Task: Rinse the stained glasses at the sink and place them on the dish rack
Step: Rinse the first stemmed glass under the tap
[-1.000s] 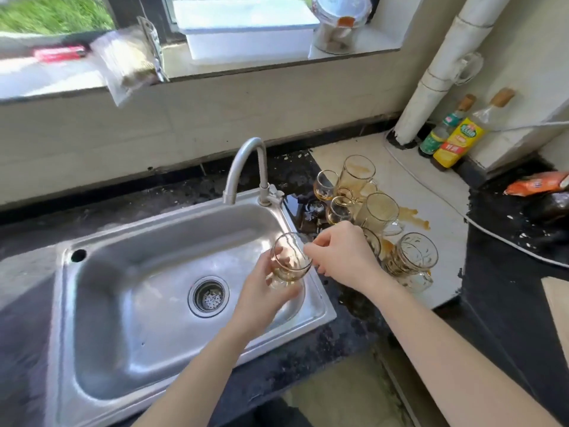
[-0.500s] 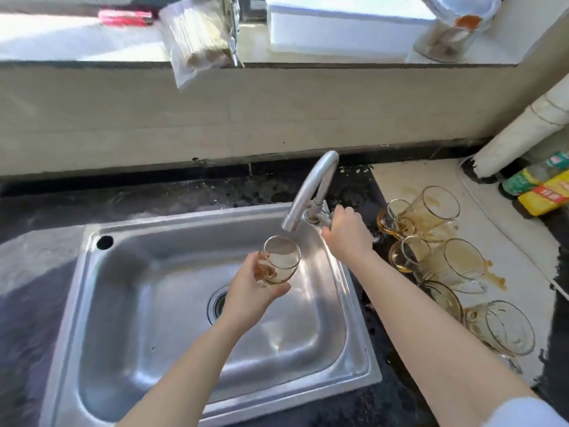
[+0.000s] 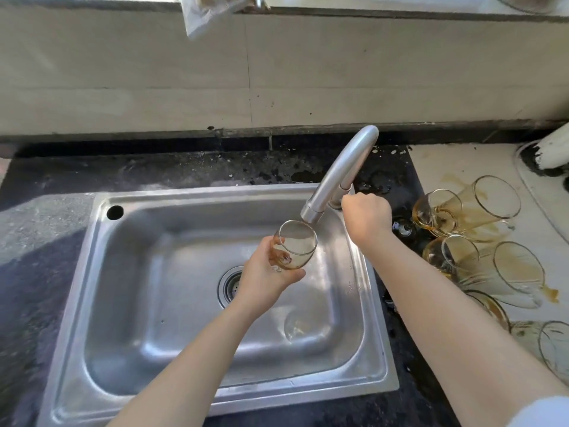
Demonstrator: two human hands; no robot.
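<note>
Raised closer to the faucet (image 3: 341, 171) since 0.5 s ago, 1 small stained glass (image 3: 295, 251) now sits tilted just under the spout, above the sink (image 3: 154, 272) basin. From below, the left hand (image 3: 264, 282) curls round its bowl. At the faucet's base the right hand (image 3: 366, 217) has stayed, fingers closed on the handle, which it hides. More stained glasses (image 3: 517, 272) cluster on the pale board (image 3: 446, 161) right of the faucet.

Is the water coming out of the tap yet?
Off, it seems: no stream shows between the tap and the glass. The right hand grips the tap's base.
</note>
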